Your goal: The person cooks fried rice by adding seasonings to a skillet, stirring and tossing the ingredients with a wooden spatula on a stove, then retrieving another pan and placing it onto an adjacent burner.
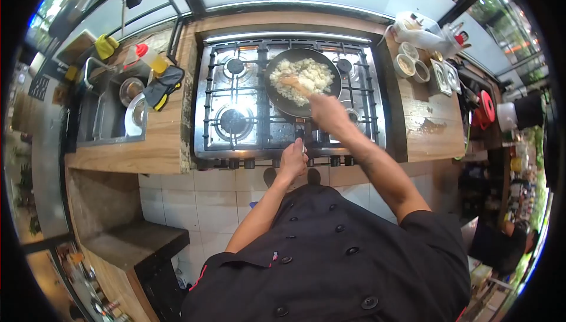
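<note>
A dark frying pan [277, 103] sits over the middle of the gas stove [257, 144]. Pale chopped pieces [315, 75], perhaps cauliflower or onion, fill much of it. My left hand [293, 160] is wrapped round the pan's black handle [300, 133] at the stove's front edge. Above the pan's right front rim, my right hand [330, 114] grips a wooden spatula [295, 83], whose head is down among the pieces. The fingers of the right hand are partly hidden by its back.
On the left counter are a yellow squeeze bottle [151, 59] with a red cap, dark gloves or cloths [167, 87] and a sink [101, 112]. Small bowls [405, 65], metal containers [446, 77] and a plastic bin [415, 26] stand on the right. Another person [498, 245] is at far right.
</note>
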Tool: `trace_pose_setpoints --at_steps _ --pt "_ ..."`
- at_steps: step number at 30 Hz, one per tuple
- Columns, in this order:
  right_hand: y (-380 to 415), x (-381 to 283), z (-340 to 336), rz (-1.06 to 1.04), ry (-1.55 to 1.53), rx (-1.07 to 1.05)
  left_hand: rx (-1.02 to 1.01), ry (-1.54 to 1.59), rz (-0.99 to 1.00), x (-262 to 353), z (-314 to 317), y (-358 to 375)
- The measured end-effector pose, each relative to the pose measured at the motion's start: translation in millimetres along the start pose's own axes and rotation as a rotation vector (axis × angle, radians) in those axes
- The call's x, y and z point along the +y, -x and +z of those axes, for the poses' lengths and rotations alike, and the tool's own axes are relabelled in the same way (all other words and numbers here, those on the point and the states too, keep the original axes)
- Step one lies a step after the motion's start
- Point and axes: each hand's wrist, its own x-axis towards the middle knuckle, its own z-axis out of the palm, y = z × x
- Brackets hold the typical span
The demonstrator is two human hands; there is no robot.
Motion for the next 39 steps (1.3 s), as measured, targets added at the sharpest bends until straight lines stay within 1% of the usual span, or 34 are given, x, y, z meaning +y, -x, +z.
trace_pose_setpoints --at_steps 1,2,4,6,8,9,10,11,13,15,16,18,19,20,21,22,24,25,26,28,29,31,32,33,34,36,38,39 --pt "5.0 -6.7 11.0 -0.025 -0.034 0.05 -0.024 -0.01 -0.006 1.9 -7.0 -2.5" --pt "4.7 -7.3 14.7 0.0 -0.03 0.061 -0.022 -0.052 0.015 2.0 -15.4 -2.0" --pt "5.4 -12.5 9.8 0.008 -0.017 0.021 -0.038 -0.101 0.028 11.2 -29.6 2.3" --pt "13.5 -21.3 -12.9 0.033 -0.01 -0.003 -0.088 -0.043 -0.045 26.5 -41.4 11.1" --pt "32.5 -47.3 -41.9 0.146 0.071 -0.072 -0.092 -0.069 -0.076 45.1 -37.3 37.4" --pt "45.3 -50.9 -38.2 0.107 -0.009 -0.014 -0.084 -0.059 -0.092 56.6 -30.7 54.5" --pt "48.9 -49.2 -28.5 0.136 0.005 -0.004 -0.074 -0.047 -0.109 64.7 -25.3 64.6" --pt "52.2 -43.0 -23.6 0.132 -0.014 0.032 -0.114 -0.024 -0.107 71.6 -24.0 66.0" --pt "44.5 -47.5 -39.4 0.117 -0.033 0.091 -0.16 -0.04 -0.059 92.5 -20.3 46.1" --pt "57.5 -64.6 -60.8 0.15 -0.203 0.184 -0.199 0.006 -0.014 106.3 -13.5 32.2" --pt "61.7 -73.1 -76.7 0.145 -0.205 0.19 -0.198 0.003 -0.007 106.2 -10.9 32.9" --pt "79.9 -83.7 -99.7 0.148 -0.289 0.275 -0.19 -0.015 0.074 102.4 -9.9 39.6" --pt "86.8 -74.3 -96.2 0.121 -0.233 0.333 -0.18 -0.088 0.125 92.1 -18.7 57.2" --pt "97.7 -87.1 -114.0 0.16 -0.27 0.26 -0.164 -0.039 0.07 74.3 -27.9 64.4" --pt "102.4 -87.6 -116.2 0.169 -0.302 0.268 -0.172 -0.005 0.028 75.6 -30.7 78.0" --pt "109.5 -85.8 -113.5 0.189 -0.34 0.252 -0.168 0.035 -0.036 71.4 -33.0 91.9" --pt "103.2 -74.8 -98.3 0.187 -0.312 0.234 -0.136 0.034 -0.02 72.2 -28.7 84.4" --pt "91.8 -55.8 -74.7 0.137 -0.291 0.314 -0.091 0.007 -0.014 64.3 -25.9 70.5" --pt "76.1 -44.4 -58.9 0.125 -0.293 0.318 -0.086 0.009 -0.002 54.7 -29.8 55.7" --pt "48.1 -30.7 -34.1 0.298 -0.28 0.277 -0.112 -0.005 0.024 31.4 -35.7 26.4" --pt "38.7 -25.0 -19.3 0.296 -0.28 0.28 -0.1 -0.011 0.029 23.0 -38.2 17.4" --pt "26.0 -22.2 -1.2 0.286 -0.189 0.158 -0.072 -0.034 0.042 21.5 -32.9 14.0" --pt "27.4 -15.5 3.6 0.286 -0.192 0.147 -0.044 -0.061 0.048 18.0 -32.9 15.4" --pt "32.2 -12.6 3.2 0.22 -0.143 0.125 -0.036 -0.058 0.038 12.9 -35.4 18.2" --pt "29.4 -15.0 -9.1 0.14 -0.089 0.112 -0.042 -0.06 0.041 13.7 -35.3 15.1" --pt "24.9 -8.1 -36.2 0.059 -0.047 0.04 -0.032 -0.04 0.046 12.0 -34.8 12.3" --pt "17.2 -15.6 -52.0 0.104 -0.035 0.02 -0.036 -0.042 0.011 11.1 -34.3 10.8" --pt "9.3 -9.6 -38.9 0.102 -0.036 0.012 -0.031 -0.037 0.007 10.3 -33.8 11.5"
